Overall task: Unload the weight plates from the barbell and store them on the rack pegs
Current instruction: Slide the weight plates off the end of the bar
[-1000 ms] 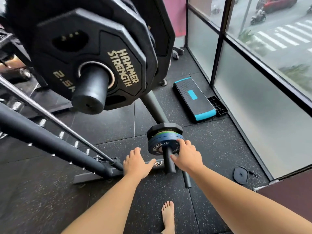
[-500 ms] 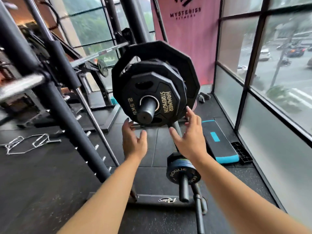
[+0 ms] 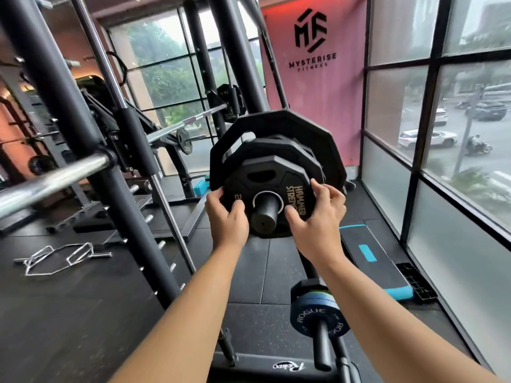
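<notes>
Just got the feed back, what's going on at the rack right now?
A person is taking hold of the small Hammer Strength plate, outermost on the sleeve. The left grip holds its left edge, the right grip its right edge, thumbs on the face. It is not yet off the sleeve; larger black plates sit behind it. Rogue plates sit on a low peg below.

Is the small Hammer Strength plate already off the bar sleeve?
No: the small plate sits on the sleeve, whose end pokes through its hole, with left hand and right hand gripping its edges.
</notes>
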